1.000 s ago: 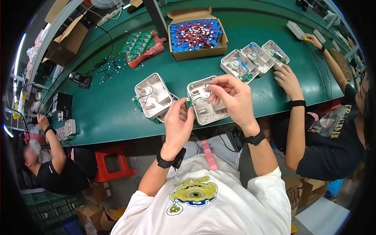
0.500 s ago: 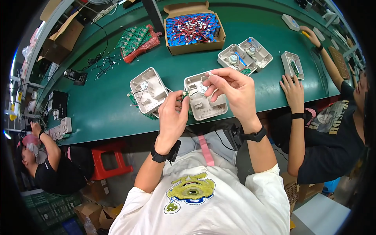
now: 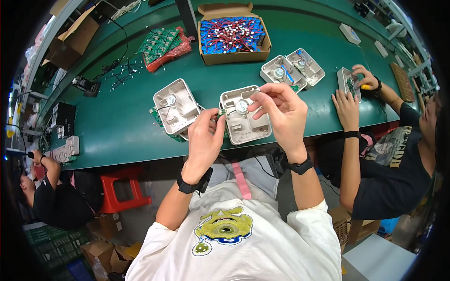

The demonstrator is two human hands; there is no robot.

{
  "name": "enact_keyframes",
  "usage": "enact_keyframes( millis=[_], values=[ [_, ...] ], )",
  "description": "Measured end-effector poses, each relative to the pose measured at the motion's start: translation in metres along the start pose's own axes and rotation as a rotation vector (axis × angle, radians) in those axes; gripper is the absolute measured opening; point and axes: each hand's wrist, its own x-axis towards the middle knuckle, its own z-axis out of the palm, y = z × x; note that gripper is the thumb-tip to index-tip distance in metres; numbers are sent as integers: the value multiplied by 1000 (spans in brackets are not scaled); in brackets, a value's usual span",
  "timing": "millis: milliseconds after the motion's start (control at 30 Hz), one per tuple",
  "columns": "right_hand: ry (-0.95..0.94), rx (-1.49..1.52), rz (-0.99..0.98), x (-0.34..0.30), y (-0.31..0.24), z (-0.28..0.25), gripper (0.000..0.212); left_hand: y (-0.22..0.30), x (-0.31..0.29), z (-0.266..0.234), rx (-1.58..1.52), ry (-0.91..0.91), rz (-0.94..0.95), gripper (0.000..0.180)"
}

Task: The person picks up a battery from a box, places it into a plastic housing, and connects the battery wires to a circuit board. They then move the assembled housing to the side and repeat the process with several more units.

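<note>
A pale grey plastic housing half point(image 3: 251, 136) lies open side up before me, with a round silver speaker point(image 3: 242, 106) inside. At its left rim my left hand point(image 3: 206, 136) is closed, pinching a small green circuit board point(image 3: 221, 113) between thumb and forefinger. Over the housing's upper right is my right hand point(image 3: 283, 114), thumb and forefinger pressed together. A tiny whitish bit shows at those fingertips, too small to name. Just left lies another housing half point(image 3: 185, 105) with a speaker and a black wire, green boards partly under it.
Beyond stands a cardboard box point(image 3: 236, 57) of blue wired packs. Green boards point(image 3: 161, 44) on red wrap lie left of it. Two more housing halves point(image 3: 304, 70) are at right. A co-worker's hands point(image 3: 347, 110) work on another housing; another person point(image 3: 51, 187) sits far left.
My right hand has shifted slightly right and down; my left keeps its pinch on the board. The co-worker at right has brought the far hand, with a yellow-handled tool, to the housing.
</note>
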Motion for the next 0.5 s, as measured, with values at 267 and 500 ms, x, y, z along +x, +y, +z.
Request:
enact_keyframes(
  millis=[267, 500],
  values=[
    [2, 61, 125, 1, 3, -5, 12, -1, -1, -1, 2, -1, 0, 19],
    [-318, 221, 360, -2, -4, -14, 11, -2, -2, 1, -30, 16, 22, 18]
  ],
)
